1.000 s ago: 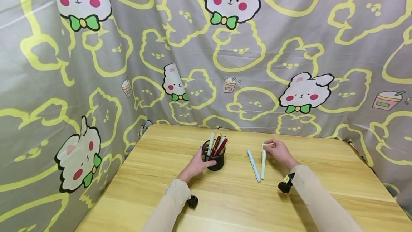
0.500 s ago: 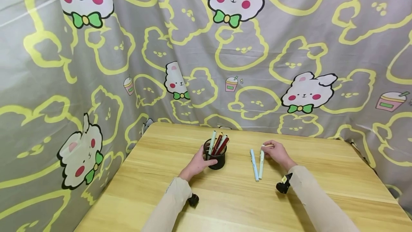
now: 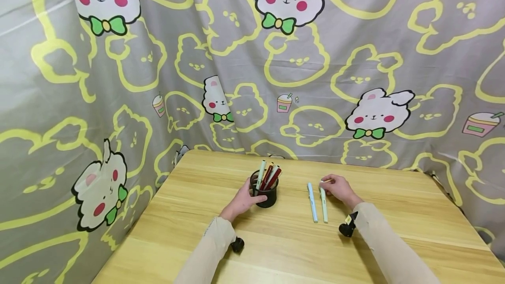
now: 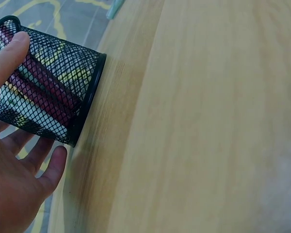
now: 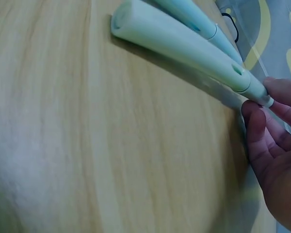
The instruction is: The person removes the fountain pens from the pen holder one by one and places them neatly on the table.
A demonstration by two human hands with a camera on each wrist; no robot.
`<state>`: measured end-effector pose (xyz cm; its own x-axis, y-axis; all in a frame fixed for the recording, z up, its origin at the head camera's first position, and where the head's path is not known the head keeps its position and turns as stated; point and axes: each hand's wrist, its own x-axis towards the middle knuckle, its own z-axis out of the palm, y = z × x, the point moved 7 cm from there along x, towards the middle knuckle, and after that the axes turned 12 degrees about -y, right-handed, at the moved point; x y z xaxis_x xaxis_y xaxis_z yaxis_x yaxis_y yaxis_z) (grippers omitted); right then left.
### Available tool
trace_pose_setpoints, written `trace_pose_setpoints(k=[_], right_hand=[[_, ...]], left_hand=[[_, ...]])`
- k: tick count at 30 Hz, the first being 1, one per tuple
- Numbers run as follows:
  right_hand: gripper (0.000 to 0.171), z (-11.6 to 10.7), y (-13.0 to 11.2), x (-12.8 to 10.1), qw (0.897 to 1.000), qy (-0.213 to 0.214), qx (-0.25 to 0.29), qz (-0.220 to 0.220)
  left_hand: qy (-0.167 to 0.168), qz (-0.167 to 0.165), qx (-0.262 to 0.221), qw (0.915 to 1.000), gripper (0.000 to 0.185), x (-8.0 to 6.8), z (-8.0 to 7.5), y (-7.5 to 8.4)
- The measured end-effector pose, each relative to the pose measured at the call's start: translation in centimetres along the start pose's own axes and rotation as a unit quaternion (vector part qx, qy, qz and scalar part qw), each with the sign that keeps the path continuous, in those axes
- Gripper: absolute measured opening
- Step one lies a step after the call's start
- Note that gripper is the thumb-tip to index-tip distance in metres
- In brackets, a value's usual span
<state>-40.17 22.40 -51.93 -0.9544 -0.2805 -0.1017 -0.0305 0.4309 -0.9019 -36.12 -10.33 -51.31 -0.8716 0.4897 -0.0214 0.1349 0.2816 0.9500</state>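
Observation:
My left hand (image 3: 245, 200) grips a black mesh pen holder (image 4: 58, 80) from its left side, thumb across the front and fingers behind. Several pens (image 3: 270, 176), dark red and pale green among them, lean in the holder with their ends above its rim. On the right, my right hand (image 3: 337, 187) pinches the far end of a pale green pen (image 5: 184, 46) between thumb and fingers. That pen lies lengthwise on the table, close beside a light blue pen (image 3: 312, 203) to its left.
The wooden table (image 3: 276, 249) reaches back to a grey curtain (image 3: 244, 56) with cartoon rabbits, which also hangs along the left side. Small black devices are strapped at both wrists.
The near end of the pale green pen has swung right. The blue pen has turned straighter, so the two lie nearly parallel. My left hand stays on the pen holder.

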Motion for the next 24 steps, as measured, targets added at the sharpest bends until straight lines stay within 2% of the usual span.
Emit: trace_pose_setpoints(k=[20, 24], right_hand=[[0.034, 0.0, 0.5, 0.2, 0.999, -0.023, -0.032, -0.005], [0.033, 0.1, 0.3, 0.2, 0.999, -0.018, -0.043, -0.011]], left_hand=[[-0.009, 0.005, -0.003, 0.9999, 0.084, 0.0, 0.2, 0.1], [-0.015, 0.006, -0.007, 0.9998, 0.081, -0.9, 0.2, 1.9]])
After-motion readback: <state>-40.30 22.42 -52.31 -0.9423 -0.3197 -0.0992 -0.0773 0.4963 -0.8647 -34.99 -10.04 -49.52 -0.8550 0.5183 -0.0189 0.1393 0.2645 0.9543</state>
